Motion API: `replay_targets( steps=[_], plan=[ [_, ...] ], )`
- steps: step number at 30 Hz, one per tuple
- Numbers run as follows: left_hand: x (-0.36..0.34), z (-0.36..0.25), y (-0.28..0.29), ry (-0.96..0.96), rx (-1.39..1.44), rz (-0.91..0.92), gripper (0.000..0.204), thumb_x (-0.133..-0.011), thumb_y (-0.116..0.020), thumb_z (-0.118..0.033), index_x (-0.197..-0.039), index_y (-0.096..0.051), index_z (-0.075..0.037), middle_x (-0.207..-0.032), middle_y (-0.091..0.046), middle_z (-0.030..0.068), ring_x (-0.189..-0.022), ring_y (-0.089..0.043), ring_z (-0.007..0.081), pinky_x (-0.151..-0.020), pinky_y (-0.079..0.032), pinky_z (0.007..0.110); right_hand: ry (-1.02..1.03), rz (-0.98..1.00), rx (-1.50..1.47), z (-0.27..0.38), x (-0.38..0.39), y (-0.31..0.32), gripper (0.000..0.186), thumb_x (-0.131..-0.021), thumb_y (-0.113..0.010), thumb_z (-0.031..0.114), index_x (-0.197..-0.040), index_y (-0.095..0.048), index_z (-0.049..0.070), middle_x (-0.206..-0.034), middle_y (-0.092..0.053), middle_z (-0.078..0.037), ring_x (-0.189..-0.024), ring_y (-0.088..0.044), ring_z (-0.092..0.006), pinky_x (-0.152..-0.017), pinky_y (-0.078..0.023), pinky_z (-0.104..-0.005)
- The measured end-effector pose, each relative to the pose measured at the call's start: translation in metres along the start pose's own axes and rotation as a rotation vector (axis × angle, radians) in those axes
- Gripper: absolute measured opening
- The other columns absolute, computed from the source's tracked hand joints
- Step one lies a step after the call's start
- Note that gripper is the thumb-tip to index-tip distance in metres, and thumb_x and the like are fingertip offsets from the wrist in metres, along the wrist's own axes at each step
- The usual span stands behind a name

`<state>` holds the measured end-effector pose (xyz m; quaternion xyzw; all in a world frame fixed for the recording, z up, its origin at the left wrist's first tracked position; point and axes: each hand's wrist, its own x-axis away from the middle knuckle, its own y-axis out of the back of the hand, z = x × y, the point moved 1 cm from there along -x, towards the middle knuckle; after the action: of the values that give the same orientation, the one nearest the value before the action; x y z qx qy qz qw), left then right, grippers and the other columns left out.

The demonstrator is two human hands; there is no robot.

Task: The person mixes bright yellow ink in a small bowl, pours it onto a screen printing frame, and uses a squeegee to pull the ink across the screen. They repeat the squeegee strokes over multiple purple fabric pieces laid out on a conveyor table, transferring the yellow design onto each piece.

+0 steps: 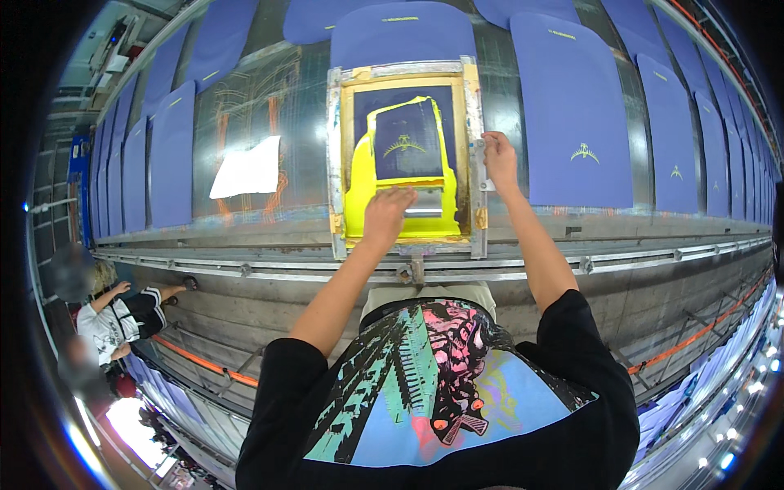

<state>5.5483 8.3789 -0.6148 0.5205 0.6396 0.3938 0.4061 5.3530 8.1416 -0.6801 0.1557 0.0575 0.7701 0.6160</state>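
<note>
A screen-printing frame (336,155) lies flat on the long table in front of me, over a purple-blue fabric piece (404,37) whose far end shows beyond it. Bright yellow ink (360,200) covers the near half of its mesh and runs up around a dark middle area with a small winged design. My left hand (387,216) grips a squeegee (426,201) with a metal-coloured blade, pressed on the inked mesh near the frame's near end. At the right rail of the frame, my right hand (499,160) has its fingers curled on the edge beside a metal bracket (483,167).
Printed fabric pieces (573,98) lie in a row to the right, and more pieces (172,159) lie to the left. A white sheet (247,169) rests on the stained table. A metal rail (539,265) runs along the table's near edge. Another person (114,327) is at far left.
</note>
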Motion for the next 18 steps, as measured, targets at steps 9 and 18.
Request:
replay_targets(
  steps=[9, 18],
  plan=[
    [0.047, -0.004, -0.009, 0.019, 0.117, -0.086, 0.06, -0.075, -0.073, 0.002, -0.133, -0.069, -0.014, -0.142, -0.063, 0.0073, -0.13, -0.059, 0.0312, -0.109, -0.048, 0.049, 0.237, -0.063, 0.033, 0.043, 0.027, -0.005, 0.019, -0.107, -0.06, 0.022, -0.114, -0.071, 0.008, -0.069, -0.054, -0.001, -0.061, -0.048, -0.0101, -0.057, -0.043, -0.032],
    [0.053, -0.019, -0.044, 0.072, 0.033, -0.213, 0.054, -0.075, -0.073, 0.001, -0.127, -0.073, -0.014, -0.13, -0.07, 0.007, -0.119, -0.064, 0.0308, -0.099, -0.052, 0.046, 0.19, 0.006, -0.183, -0.005, 0.024, -0.008, 0.021, -0.109, -0.058, 0.023, -0.115, -0.069, 0.006, -0.071, -0.051, 0.003, -0.06, -0.047, -0.0064, -0.053, -0.04, -0.0276]
  ],
)
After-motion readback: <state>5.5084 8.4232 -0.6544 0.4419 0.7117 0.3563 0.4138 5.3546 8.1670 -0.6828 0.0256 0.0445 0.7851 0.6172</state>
